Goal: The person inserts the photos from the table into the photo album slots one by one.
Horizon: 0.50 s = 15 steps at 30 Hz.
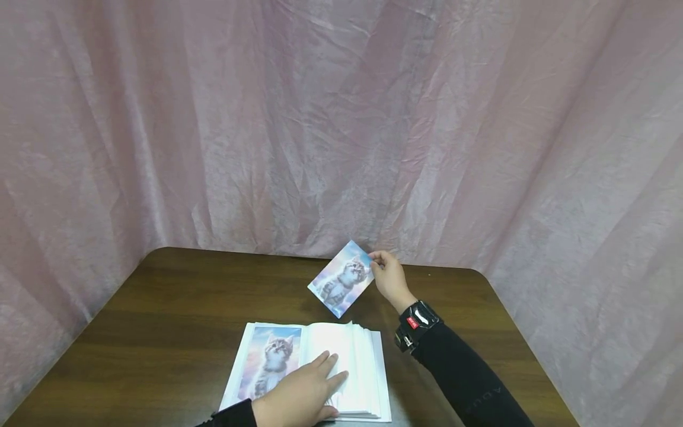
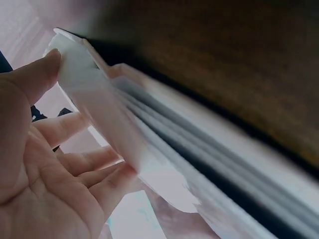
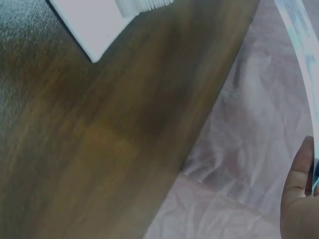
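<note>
two hands busy — one kitten photo [image 1: 341, 279] aloft

right hand [image 1: 389, 277] pinches its corner; it's thin, bendy, best held by edges — left hand [image 1: 299, 396] flat, fingers straight, pressing the open album [image 1: 368, 362].

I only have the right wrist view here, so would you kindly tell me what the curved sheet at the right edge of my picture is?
Observer: It is a cat photo, a loose print pinched by the right hand and held above the table.
Operator: Thank you. And is the white corner at my top edge a book?
Observer: It is an open photo album; its left page already shows a similar cat picture.
Operator: Where is the other hand, if I may ask?
Observer: The left hand lies flat on the album's right-hand pages, fingers straight.
</note>
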Tool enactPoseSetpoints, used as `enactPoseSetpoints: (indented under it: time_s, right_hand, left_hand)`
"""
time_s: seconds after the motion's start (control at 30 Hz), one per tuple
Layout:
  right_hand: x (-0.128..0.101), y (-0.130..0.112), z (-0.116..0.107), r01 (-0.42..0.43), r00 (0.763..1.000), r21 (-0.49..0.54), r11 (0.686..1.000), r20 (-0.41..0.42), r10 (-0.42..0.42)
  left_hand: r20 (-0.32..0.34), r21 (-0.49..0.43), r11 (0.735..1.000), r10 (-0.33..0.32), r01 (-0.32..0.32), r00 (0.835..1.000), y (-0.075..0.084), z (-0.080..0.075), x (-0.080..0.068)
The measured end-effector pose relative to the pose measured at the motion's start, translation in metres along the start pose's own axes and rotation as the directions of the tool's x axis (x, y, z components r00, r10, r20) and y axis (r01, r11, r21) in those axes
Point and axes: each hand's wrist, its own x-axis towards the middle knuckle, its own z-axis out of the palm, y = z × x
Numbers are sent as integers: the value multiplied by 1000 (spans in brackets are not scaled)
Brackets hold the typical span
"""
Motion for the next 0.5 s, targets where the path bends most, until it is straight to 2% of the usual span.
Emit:
enactPoseSetpoints:
  time_s: [0.3,0.5]
  right_hand:
    - [-2,9,7,-66,998,37,997,-21,67]
    - [-3,11,9,-58,998,32,998,-26,59]
  left_hand:
    - [-29,24,1000,-10,10,1000,3,2,-2]
    - [15,16,1000,-22,22,1000,5,1,-1]
